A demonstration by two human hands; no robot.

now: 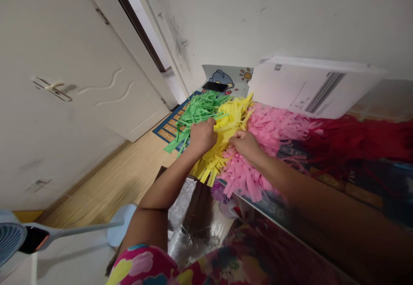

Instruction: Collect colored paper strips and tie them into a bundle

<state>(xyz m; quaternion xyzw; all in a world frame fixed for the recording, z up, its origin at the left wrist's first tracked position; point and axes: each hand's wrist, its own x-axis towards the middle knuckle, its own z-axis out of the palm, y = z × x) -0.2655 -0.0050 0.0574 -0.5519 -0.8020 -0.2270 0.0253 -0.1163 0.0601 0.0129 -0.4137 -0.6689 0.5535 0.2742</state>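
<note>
A heap of yellow fringed paper strips (235,113) lies across the table in front of me. My left hand (204,137) is closed, pinching its left side, with the fingertips curled out of sight. On the opposite side, my right hand (248,145) pinches the yellow strips between thumb and fingers. Green fringed strips (206,106) lie beside my left hand, spilling over the table's left end. Pink fringed strips (274,123) spread under and around my right hand. Farther right is a dark red fringed heap (361,136).
A large white box (309,85) leans on the wall behind the pink strips. A black phone (215,87) lies behind the green ones. Under the table edge are crumpled clear plastic bags (183,237). A fan (35,237) stands lower left, near a door (80,61).
</note>
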